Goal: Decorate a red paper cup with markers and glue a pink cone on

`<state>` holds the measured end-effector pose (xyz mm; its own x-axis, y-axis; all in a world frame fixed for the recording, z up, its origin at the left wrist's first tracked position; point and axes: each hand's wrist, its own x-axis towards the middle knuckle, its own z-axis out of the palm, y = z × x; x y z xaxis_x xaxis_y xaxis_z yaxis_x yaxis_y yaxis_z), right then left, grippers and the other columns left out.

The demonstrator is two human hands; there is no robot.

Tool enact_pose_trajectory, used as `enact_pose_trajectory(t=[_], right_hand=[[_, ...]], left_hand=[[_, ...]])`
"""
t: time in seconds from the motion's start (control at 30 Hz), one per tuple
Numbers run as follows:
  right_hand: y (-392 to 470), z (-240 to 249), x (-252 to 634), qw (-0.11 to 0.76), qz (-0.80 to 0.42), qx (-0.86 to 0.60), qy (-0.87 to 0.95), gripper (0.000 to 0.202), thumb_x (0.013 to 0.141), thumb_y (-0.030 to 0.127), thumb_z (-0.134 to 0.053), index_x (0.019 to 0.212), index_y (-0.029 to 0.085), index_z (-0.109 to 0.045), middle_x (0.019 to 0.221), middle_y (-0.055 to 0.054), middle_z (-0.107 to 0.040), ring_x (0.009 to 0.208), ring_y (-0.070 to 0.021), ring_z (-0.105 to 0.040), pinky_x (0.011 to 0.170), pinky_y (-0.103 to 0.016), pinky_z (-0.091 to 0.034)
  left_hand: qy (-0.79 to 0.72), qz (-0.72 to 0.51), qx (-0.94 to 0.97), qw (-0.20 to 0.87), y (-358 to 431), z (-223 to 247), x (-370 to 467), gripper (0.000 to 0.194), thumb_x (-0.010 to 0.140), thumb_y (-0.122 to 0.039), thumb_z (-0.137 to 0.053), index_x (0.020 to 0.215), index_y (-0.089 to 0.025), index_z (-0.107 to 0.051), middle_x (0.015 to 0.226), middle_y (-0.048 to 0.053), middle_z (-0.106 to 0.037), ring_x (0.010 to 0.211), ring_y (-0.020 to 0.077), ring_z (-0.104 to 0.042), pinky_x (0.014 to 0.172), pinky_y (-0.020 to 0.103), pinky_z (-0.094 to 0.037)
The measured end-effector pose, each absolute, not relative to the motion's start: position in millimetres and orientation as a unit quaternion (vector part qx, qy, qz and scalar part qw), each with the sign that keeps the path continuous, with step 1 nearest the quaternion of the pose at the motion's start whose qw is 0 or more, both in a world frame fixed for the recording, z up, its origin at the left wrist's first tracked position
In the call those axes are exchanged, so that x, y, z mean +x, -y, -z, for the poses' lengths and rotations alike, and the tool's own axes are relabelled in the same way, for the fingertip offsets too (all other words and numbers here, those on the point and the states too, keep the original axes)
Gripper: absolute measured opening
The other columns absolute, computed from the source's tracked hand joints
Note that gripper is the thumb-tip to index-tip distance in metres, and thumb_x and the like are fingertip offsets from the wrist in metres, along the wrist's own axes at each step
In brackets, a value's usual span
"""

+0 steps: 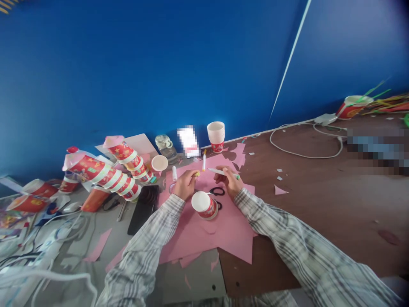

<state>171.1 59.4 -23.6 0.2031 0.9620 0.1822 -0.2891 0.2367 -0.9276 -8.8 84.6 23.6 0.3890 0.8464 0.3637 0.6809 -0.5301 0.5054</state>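
Note:
My left hand (185, 185) pinches a small yellow piece (197, 174) between thumb and fingers; its exact kind is too small to tell. In my right hand (232, 180) is a slim white marker (217, 171) with a green end, its other end pointing left. Both hands are above pink paper (182, 243). Between my wrists a red-and-white paper cup (209, 209) stands upright, partly covering black-handled scissors (217, 191). A yellow-and-white marker (204, 161) lies beyond my hands, and a small white cylinder (174, 173) is beside my left hand.
Stacked red paper cups (105, 172) lean at the left, near a dark phone (143, 209) and white cables (60, 277). A clear bottle (166, 147) and stacked cups (216, 136) stand by the blue wall. Paper scraps (280, 190) and a looped cable (303, 157) lie rightward.

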Motion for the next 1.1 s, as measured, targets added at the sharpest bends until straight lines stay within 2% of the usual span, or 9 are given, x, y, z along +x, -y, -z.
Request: enact_pose_trajectory(t=[0.13, 0.23, 0.6, 0.83, 1.1], right_hand=[[-59.2, 22.2, 171.7, 0.659, -0.507, -0.38, 0.404, 0.036, 0.078, 0.049, -0.045, 0.078, 0.015, -0.057, 0.052, -0.003, -0.057, 0.048, -0.0147, -0.051, 0.047, -0.027, -0.042], [-55.8, 19.7, 169.4, 0.638, -0.539, -0.372, 0.404, 0.037, 0.074, 0.05, -0.051, 0.075, 0.015, -0.059, 0.052, -0.003, -0.058, 0.047, -0.0145, -0.051, 0.045, -0.026, -0.041], [-53.6, 21.3, 170.0, 0.583, -0.596, -0.4, 0.38, 0.041, 0.068, 0.054, -0.058, 0.083, 0.016, -0.061, 0.057, -0.002, -0.059, 0.048, -0.014, -0.051, 0.037, -0.023, -0.042], [-54.9, 28.2, 170.4, 0.567, -0.588, -0.4, 0.414, 0.042, 0.066, 0.052, -0.063, 0.084, 0.015, -0.064, 0.061, -0.004, -0.062, 0.053, -0.015, -0.055, 0.044, -0.024, -0.045], [-54.5, 30.9, 171.4, 0.547, -0.602, -0.401, 0.422, 0.04, 0.067, 0.05, -0.063, 0.087, 0.016, -0.064, 0.063, -0.005, -0.064, 0.052, -0.0147, -0.055, 0.038, -0.02, -0.036]], left_hand=[[-0.465, -0.324, 0.816, 0.115, -90.8, -8.5, -11.5, 0.021, 0.075, -0.015, -0.046, 0.093, -0.022, -0.056, 0.089, 0.004, -0.065, 0.086, 0.0194, -0.057, 0.082, 0.037, -0.046], [-0.456, -0.321, 0.823, 0.108, -94.8, -1.1, -12.1, 0.021, 0.075, -0.015, -0.047, 0.092, -0.023, -0.057, 0.089, 0.003, -0.066, 0.085, 0.0202, -0.057, 0.084, 0.04, -0.043], [-0.446, -0.301, 0.837, 0.103, -93.3, 10.8, -12.6, 0.02, 0.081, -0.025, -0.042, 0.095, -0.026, -0.057, 0.095, 0.003, -0.065, 0.09, 0.0206, -0.056, 0.09, 0.043, -0.038], [-0.442, -0.302, 0.84, 0.084, -86.3, 9.9, -7.2, 0.02, 0.082, -0.025, -0.043, 0.095, -0.027, -0.057, 0.093, 0.003, -0.065, 0.091, 0.0204, -0.055, 0.097, 0.047, -0.032], [-0.421, -0.307, 0.85, 0.078, -81.8, 6.8, -7.3, 0.022, 0.083, -0.028, -0.04, 0.096, -0.028, -0.058, 0.092, 0.002, -0.066, 0.09, 0.0189, -0.056, 0.1, 0.045, -0.032]])
